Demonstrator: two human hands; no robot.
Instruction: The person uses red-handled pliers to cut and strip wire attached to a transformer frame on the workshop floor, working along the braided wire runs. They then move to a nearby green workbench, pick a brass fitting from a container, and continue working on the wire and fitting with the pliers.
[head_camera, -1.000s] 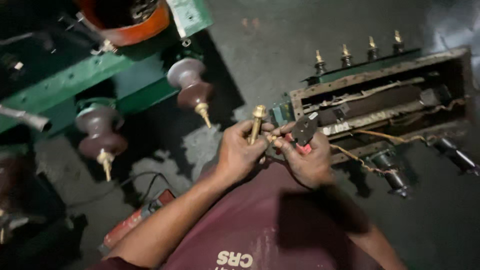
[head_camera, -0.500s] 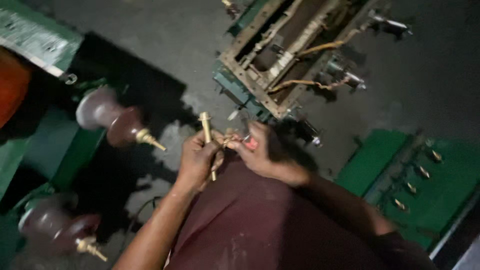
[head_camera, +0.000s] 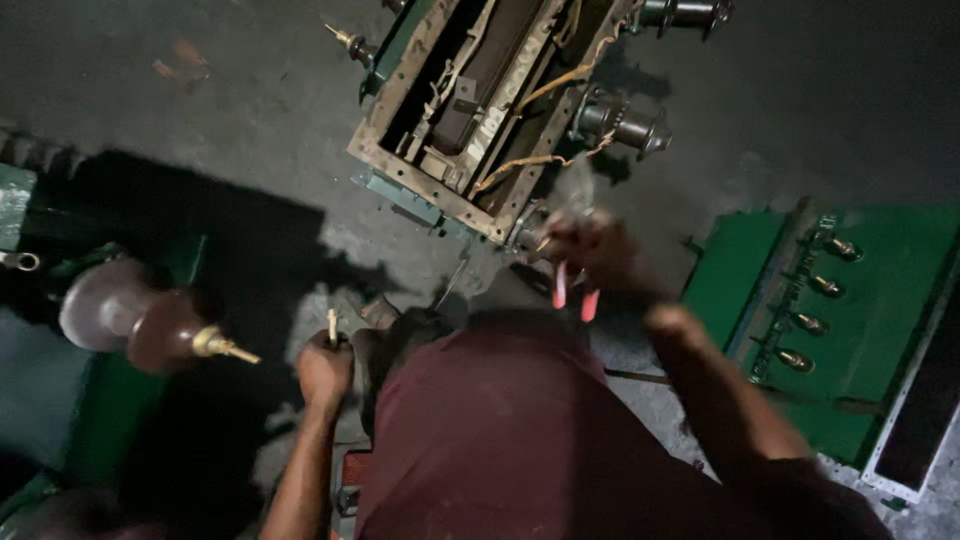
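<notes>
On the left we saw one brown ribbed porcelain bushing (head_camera: 135, 318) with a brass stud at its tip, lying on its side against a green housing (head_camera: 110, 400), well apart from the work. Our left hand (head_camera: 324, 372) was closed in a fist around a single short brass rod (head_camera: 332, 325), which stood upright out of the grip, low beside our knee. Our right hand (head_camera: 590, 252) was stretched out to the near corner of the open rusted metal frame (head_camera: 480, 110) on the floor and was wrapped around one pair of red-handled pliers (head_camera: 573, 288), the handles pointing back at us. The picture blurred there, so we could not tell what the pliers' nose bit on, nor whether it bit at all.

We judged that the grip at that corner wanted a square, steady bite and a slow pull, with the loose tan wires (head_camera: 545, 120) kept clear of the nose, and the rod kept in the fist rather than set on the dirty floor.

At the frame's far side we counted two grey metal bushings (head_camera: 622, 122). On the green cover (head_camera: 850, 320) to the right we counted four brass studs (head_camera: 812, 322) in a row.
</notes>
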